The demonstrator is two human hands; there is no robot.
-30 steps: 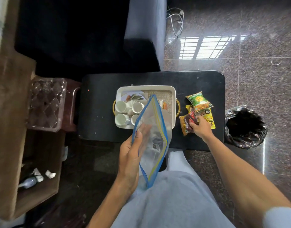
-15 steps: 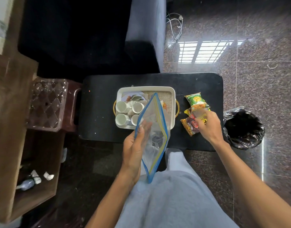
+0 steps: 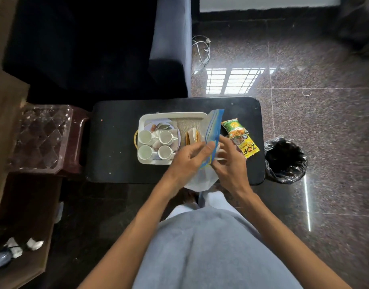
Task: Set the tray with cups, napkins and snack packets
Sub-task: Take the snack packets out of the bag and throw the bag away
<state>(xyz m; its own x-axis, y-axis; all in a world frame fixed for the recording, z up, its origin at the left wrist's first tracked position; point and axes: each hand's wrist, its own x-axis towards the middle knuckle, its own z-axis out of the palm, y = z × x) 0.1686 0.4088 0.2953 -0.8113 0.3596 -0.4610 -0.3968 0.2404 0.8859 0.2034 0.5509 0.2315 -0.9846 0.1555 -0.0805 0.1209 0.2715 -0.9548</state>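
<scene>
A white tray (image 3: 144, 118) sits on the black table (image 3: 114, 142). It holds several white cups (image 3: 145, 136), a floral plate (image 3: 160, 126) and a napkin holder with napkins (image 3: 193, 136). Both hands hold a clear zip bag with a blue edge (image 3: 214, 130) above the tray's right end. My left hand (image 3: 189, 161) pinches the bag's edge with thumb and fingers. My right hand (image 3: 229, 163) grips the bag from the other side. A green snack packet (image 3: 233, 127) and a yellow one (image 3: 248, 148) lie on the table right of the tray. A red-brown packet is mostly hidden behind my right hand.
A black-lined bin (image 3: 285, 160) stands on the floor right of the table. A clear faceted box (image 3: 41, 138) rests on a brown stool (image 3: 75, 140) at the left. A dark sofa (image 3: 171, 49) is behind the table. A wooden shelf (image 3: 23, 236) is at lower left.
My right hand left the snack packets and came to the zip bag. The bag moved right and up, uncovering the napkin holder. My left hand shifted right with it.
</scene>
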